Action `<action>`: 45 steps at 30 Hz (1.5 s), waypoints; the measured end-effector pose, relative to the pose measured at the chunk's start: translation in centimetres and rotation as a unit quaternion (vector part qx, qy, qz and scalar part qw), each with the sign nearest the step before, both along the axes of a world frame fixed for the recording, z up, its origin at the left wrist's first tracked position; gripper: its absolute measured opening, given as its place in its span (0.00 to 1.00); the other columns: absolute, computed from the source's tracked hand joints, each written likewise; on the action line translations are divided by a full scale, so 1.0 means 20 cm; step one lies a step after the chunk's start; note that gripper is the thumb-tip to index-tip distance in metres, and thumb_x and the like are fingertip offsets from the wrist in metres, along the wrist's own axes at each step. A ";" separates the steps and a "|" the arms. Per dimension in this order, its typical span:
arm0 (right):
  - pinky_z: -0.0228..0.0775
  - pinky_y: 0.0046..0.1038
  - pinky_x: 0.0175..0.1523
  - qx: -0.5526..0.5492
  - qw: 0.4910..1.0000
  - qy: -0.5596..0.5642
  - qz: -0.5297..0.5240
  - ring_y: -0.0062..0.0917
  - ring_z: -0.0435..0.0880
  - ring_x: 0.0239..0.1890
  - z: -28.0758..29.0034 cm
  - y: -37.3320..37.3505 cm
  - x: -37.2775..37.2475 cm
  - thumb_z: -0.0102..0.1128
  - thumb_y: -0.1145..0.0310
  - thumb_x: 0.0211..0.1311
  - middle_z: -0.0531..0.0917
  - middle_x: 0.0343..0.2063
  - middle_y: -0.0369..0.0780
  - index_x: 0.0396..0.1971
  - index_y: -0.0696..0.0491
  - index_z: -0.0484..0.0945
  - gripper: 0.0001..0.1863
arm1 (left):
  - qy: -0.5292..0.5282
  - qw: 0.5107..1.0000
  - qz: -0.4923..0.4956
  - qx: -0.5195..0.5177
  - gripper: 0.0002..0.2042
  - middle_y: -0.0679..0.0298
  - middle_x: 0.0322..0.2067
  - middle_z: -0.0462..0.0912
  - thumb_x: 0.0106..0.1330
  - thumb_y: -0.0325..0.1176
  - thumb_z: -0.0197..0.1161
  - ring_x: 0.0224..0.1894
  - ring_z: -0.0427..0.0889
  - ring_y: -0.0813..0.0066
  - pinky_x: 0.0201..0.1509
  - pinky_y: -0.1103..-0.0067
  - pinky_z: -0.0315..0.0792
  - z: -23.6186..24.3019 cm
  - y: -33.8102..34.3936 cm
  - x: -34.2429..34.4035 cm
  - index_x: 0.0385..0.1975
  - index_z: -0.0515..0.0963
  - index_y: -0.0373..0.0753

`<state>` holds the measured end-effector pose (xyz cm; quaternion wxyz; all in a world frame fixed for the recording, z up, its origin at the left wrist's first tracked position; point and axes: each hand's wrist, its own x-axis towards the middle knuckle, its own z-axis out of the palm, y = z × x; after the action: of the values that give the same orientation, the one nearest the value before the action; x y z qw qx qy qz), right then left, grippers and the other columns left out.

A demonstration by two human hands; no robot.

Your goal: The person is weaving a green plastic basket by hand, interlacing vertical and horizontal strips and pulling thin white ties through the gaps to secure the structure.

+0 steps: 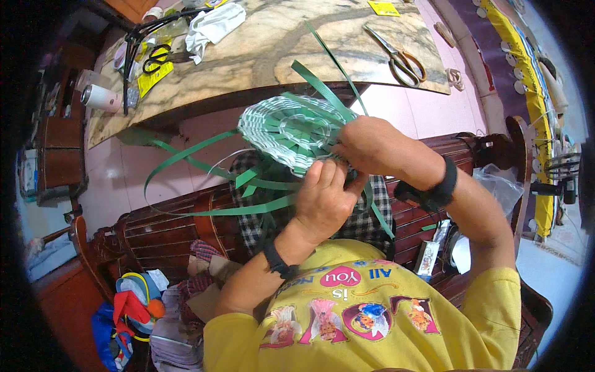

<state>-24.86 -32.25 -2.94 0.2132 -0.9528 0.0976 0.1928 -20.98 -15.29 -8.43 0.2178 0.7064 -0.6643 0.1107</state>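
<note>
A round woven piece [266, 127] of green strips and white strands is held up over my lap, tilted toward me. Long green strips [204, 147] stick out from its rim, curling off to the left and up past the table edge. My left hand [325, 197] grips the near rim, thumb and fingers closed on it. At the right rim, my right hand [369, 146] is closed, its fingertips pinching at the weave. Exactly what lies between the right fingertips is hidden behind the hand. A thin white strand [230, 158] loops out at the left.
A marble-topped table [273, 49] stands ahead, with scissors [400, 57] at its right, black-handled scissors [162, 57], a white cloth [214, 28], a tripod [130, 62] and a pink-white cup [101, 98]. I sit on a dark wooden bench [167, 226]; folded cloths [176, 328] and a plastic bag [499, 192] lie on it.
</note>
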 end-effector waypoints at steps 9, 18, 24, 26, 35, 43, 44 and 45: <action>0.72 0.36 0.32 0.100 0.993 0.062 -0.005 0.41 0.81 0.24 -0.06 -0.09 0.17 0.63 0.60 0.52 0.81 0.22 0.51 0.28 0.61 0.83 0.16 | 0.022 0.999 0.003 -0.048 0.18 0.61 0.38 0.77 0.52 0.31 0.59 0.43 0.75 0.63 0.52 0.67 0.66 0.02 0.01 0.05 0.43 0.84 0.52; 0.69 0.34 0.29 0.166 0.949 -0.242 -0.115 0.27 0.76 0.21 -0.04 -0.17 0.40 0.65 0.59 0.56 0.78 0.17 0.44 0.27 0.59 0.80 0.16 | 0.031 0.997 -0.030 -0.061 0.17 0.64 0.37 0.79 0.51 0.29 0.62 0.41 0.77 0.66 0.51 0.69 0.65 0.05 0.03 0.10 0.42 0.83 0.45; 0.72 0.34 0.33 0.055 0.936 -0.340 -0.072 0.32 0.80 0.23 -0.02 -0.21 0.68 0.66 0.59 0.55 0.83 0.22 0.46 0.29 0.57 0.83 0.15 | 0.058 0.995 0.011 -0.078 0.15 0.64 0.36 0.80 0.56 0.25 0.61 0.39 0.77 0.69 0.50 0.71 0.64 0.06 0.03 0.17 0.46 0.77 0.39; 0.77 0.37 0.39 0.073 0.938 -0.317 -0.117 0.38 0.86 0.30 0.01 -0.21 0.77 0.62 0.60 0.47 0.85 0.24 0.45 0.28 0.53 0.85 0.13 | 0.067 0.995 0.017 -0.074 0.15 0.64 0.36 0.80 0.56 0.25 0.62 0.39 0.77 0.69 0.50 0.71 0.65 0.06 0.04 0.19 0.44 0.77 0.39; 0.74 0.38 0.31 0.005 0.892 -0.411 -0.188 0.44 0.82 0.22 -0.09 -0.53 1.08 0.58 0.69 0.46 0.81 0.20 0.53 0.22 0.61 0.82 0.10 | 0.080 0.993 -0.017 -0.081 0.18 0.60 0.36 0.80 0.49 0.25 0.68 0.40 0.78 0.60 0.48 0.67 0.67 0.10 0.01 0.20 0.41 0.75 0.37; 0.74 0.33 0.33 0.184 0.877 -0.403 -0.187 0.34 0.83 0.27 -0.08 -0.48 0.89 0.61 0.62 0.54 0.84 0.24 0.48 0.34 0.61 0.83 0.16 | 0.105 0.991 0.080 -0.032 0.26 0.57 0.35 0.78 0.44 0.42 0.76 0.40 0.76 0.56 0.48 0.66 0.65 0.12 -0.05 0.17 0.39 0.73 0.37; 0.73 0.33 0.30 0.233 0.850 -0.415 -0.224 0.33 0.82 0.25 -0.08 -0.48 0.89 0.60 0.62 0.59 0.83 0.23 0.46 0.36 0.61 0.82 0.16 | 0.105 0.990 0.083 -0.031 0.26 0.57 0.35 0.78 0.44 0.42 0.76 0.40 0.76 0.56 0.48 0.66 0.65 0.11 -0.05 0.17 0.39 0.73 0.37; 0.67 0.30 0.23 0.531 0.756 -0.305 -0.234 0.27 0.76 0.20 -0.09 -0.48 0.87 0.52 0.64 0.68 0.78 0.18 0.39 0.34 0.59 0.77 0.12 | 0.093 0.992 0.081 -0.036 0.25 0.57 0.35 0.78 0.44 0.42 0.76 0.40 0.76 0.56 0.48 0.66 0.65 0.10 -0.06 0.17 0.39 0.73 0.37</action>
<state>-7.44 -41.86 -4.80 0.7416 -0.6427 0.1290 -0.1427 -17.53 -16.41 -6.37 0.2937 0.7572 -0.5771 0.0858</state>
